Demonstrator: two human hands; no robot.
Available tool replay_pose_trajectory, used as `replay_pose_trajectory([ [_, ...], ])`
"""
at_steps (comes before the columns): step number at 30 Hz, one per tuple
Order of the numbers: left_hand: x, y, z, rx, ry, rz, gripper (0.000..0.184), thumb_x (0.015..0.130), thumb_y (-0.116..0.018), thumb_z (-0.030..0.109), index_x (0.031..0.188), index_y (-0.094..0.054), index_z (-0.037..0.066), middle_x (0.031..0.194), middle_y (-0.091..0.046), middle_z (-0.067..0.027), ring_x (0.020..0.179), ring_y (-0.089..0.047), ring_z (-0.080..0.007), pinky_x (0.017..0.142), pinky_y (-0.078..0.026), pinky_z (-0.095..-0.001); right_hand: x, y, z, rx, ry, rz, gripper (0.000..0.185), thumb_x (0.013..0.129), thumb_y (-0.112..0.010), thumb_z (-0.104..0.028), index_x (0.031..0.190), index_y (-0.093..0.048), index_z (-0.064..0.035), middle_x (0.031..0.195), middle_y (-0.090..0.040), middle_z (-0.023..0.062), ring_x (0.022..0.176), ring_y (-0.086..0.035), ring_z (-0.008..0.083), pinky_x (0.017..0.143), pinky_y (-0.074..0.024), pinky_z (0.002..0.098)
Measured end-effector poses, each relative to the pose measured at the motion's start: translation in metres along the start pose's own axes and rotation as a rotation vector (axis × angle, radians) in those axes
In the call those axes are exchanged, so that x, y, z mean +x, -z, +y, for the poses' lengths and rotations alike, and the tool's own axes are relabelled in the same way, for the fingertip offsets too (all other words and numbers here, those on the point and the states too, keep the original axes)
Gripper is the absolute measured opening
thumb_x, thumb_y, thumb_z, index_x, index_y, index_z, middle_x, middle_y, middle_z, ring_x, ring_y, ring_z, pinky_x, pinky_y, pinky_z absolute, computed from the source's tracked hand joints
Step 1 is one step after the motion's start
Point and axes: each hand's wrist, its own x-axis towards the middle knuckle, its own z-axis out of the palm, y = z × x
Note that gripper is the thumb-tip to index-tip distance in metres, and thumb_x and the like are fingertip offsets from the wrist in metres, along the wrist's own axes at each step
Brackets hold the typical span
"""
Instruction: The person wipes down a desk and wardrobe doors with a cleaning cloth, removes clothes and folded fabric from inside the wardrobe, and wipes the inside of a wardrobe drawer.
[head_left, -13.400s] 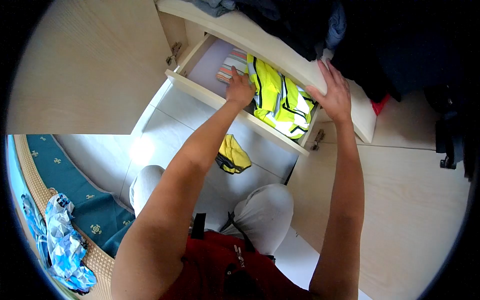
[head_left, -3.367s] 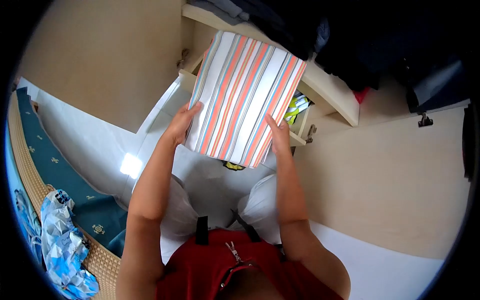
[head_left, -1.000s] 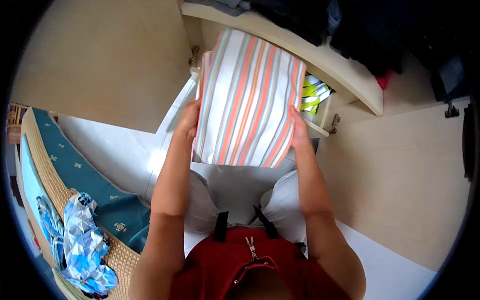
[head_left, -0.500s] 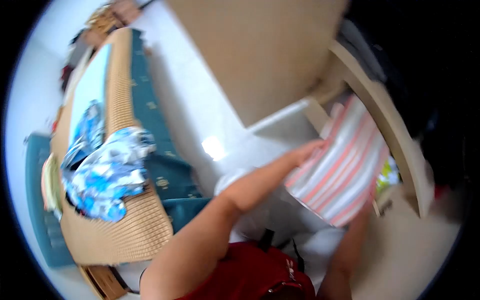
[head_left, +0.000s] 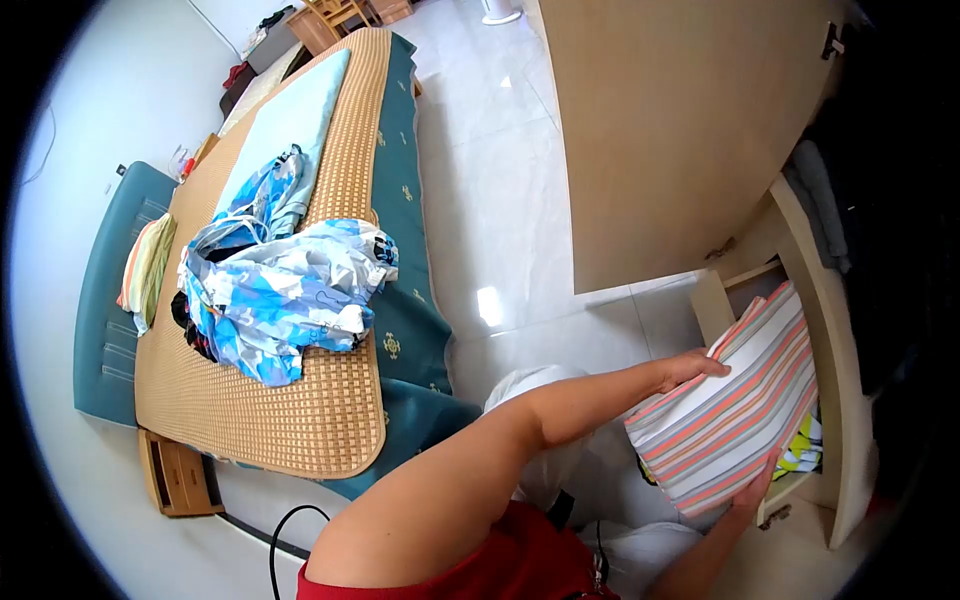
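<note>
A folded striped cloth, white with orange and grey bands, lies tilted over an open wooden drawer. My left hand grips its upper left edge, thumb on top and the other fingers partly hidden. At the lower right edge, my right hand holds the same cloth, its fingers partly out of sight underneath. A yellow-green patterned cloth shows inside the drawer beside the striped one. The cloth's far end reaches the cabinet side panel.
An open cabinet door stands ahead. To the left is a bed with a woven mat, bearing a blue-and-white patterned garment and a striped pillow. Dark grey fabric sits on the cabinet's shelf. Shiny floor tiles run between bed and cabinet.
The view has swung, so the bed, door and cloth appear shifted to the right and the blur has gone. Both hands are still on the striped cloth, which stays over the drawer.
</note>
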Motion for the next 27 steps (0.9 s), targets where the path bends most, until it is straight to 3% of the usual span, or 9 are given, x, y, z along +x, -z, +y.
replay_pose_trajectory([
  [5,0.006,0.006,-0.008,-0.105,-0.021,-0.106,0.067,0.091,-0.056,0.051,0.134,-0.048,0.001,0.124,-0.06,-0.013,0.111,-0.059,-0.0231,0.1,-0.044,-0.0381,-0.001,0.015,0.002,0.05,-0.06,-0.23,0.057,0.101,-0.038,-0.036,0.146,-0.029,-0.002,0.144,-0.041,0.0165,0.129,-0.043,0.0309,0.109,-0.0357,0.0477],
  [6,-0.001,0.004,-0.006,0.106,-0.225,-0.133,0.073,0.09,-0.051,0.058,0.138,-0.045,0.003,0.132,-0.054,-0.0121,0.119,-0.052,-0.0231,0.106,-0.037,-0.037,-0.01,0.008,0.005,-0.067,0.046,-0.243,0.059,0.1,-0.039,-0.039,0.146,-0.031,-0.0029,0.145,-0.04,0.016,0.131,-0.041,0.0308,0.11,-0.0337,0.0485],
  [8,-0.007,-0.007,0.008,-0.165,-0.064,-0.231,0.084,0.088,-0.044,0.069,0.143,-0.04,0.006,0.142,-0.046,-0.0107,0.128,-0.046,-0.0234,0.111,-0.031,-0.036,-0.018,0.006,0.016,-0.051,0.124,-0.112,0.06,0.1,-0.04,-0.041,0.146,-0.03,-0.0054,0.145,-0.039,0.0161,0.129,-0.043,0.0332,0.108,-0.0353,0.0504],
  [9,0.004,-0.005,-0.001,-0.153,-0.137,-0.144,0.086,0.087,-0.045,0.071,0.143,-0.041,0.006,0.143,-0.045,-0.0108,0.128,-0.046,-0.0241,0.111,-0.031,-0.0367,-0.021,-0.012,0.011,-0.073,0.112,-0.118,0.06,0.099,-0.041,-0.043,0.144,-0.035,-0.004,0.144,-0.043,0.0146,0.127,-0.045,0.031,0.11,-0.0343,0.0482],
  [10,0.0,-0.01,0.002,-0.266,-0.022,-0.196,0.086,0.086,-0.046,0.071,0.142,-0.042,0.007,0.14,-0.049,-0.0113,0.124,-0.051,-0.024,0.109,-0.035,-0.0374,-0.01,-0.002,0.014,-0.046,0.167,-0.291,0.061,0.098,-0.042,-0.044,0.144,-0.035,-0.0046,0.142,-0.044,0.0141,0.127,-0.046,0.0302,0.109,-0.0355,0.0477],
  [11,-0.013,-0.023,0.018,-0.256,0.079,-0.105,0.079,0.088,-0.051,0.064,0.141,-0.044,0.007,0.136,-0.054,-0.0109,0.119,-0.055,-0.023,0.106,-0.04,-0.0384,-0.014,-0.017,0.016,0.039,0.125,-0.041,0.062,0.097,-0.045,-0.045,0.144,-0.035,-0.0055,0.141,-0.046,0.0142,0.126,-0.047,0.0301,0.109,-0.0364,0.0465],
  [14,-0.007,-0.007,0.005,-0.388,0.207,-0.065,0.053,0.09,-0.059,0.036,0.127,-0.056,-0.001,0.116,-0.065,-0.0165,0.097,-0.068,-0.0218,0.089,-0.055,-0.0367,-0.022,-0.045,0.009,0.067,0.07,0.003,0.068,0.093,-0.052,-0.049,0.142,-0.038,-0.0042,0.134,-0.052,0.0149,0.118,-0.054,0.03,0.102,-0.0436,0.0437],
  [24,-0.015,-0.005,0.005,-0.226,0.222,-0.178,0.049,0.089,-0.06,0.027,0.124,-0.055,-0.007,0.115,-0.065,-0.0184,0.095,-0.068,-0.0207,0.088,-0.055,-0.034,-0.006,0.0,0.017,0.256,0.021,-0.325,0.067,0.094,-0.051,-0.049,0.144,-0.035,-0.0057,0.138,-0.05,0.0153,0.124,-0.051,0.0304,0.104,-0.043,0.0482],
  [27,-0.015,-0.005,0.005,-0.16,0.223,-0.02,0.05,0.089,-0.059,0.029,0.125,-0.056,-0.005,0.114,-0.066,-0.0171,0.094,-0.068,-0.0206,0.086,-0.055,-0.0334,-0.002,0.003,0.014,0.17,-0.033,-0.139,0.06,0.093,-0.06,-0.039,0.14,-0.041,-0.0055,0.134,-0.053,0.0151,0.119,-0.055,0.0288,0.1,-0.0474,0.0449],
])
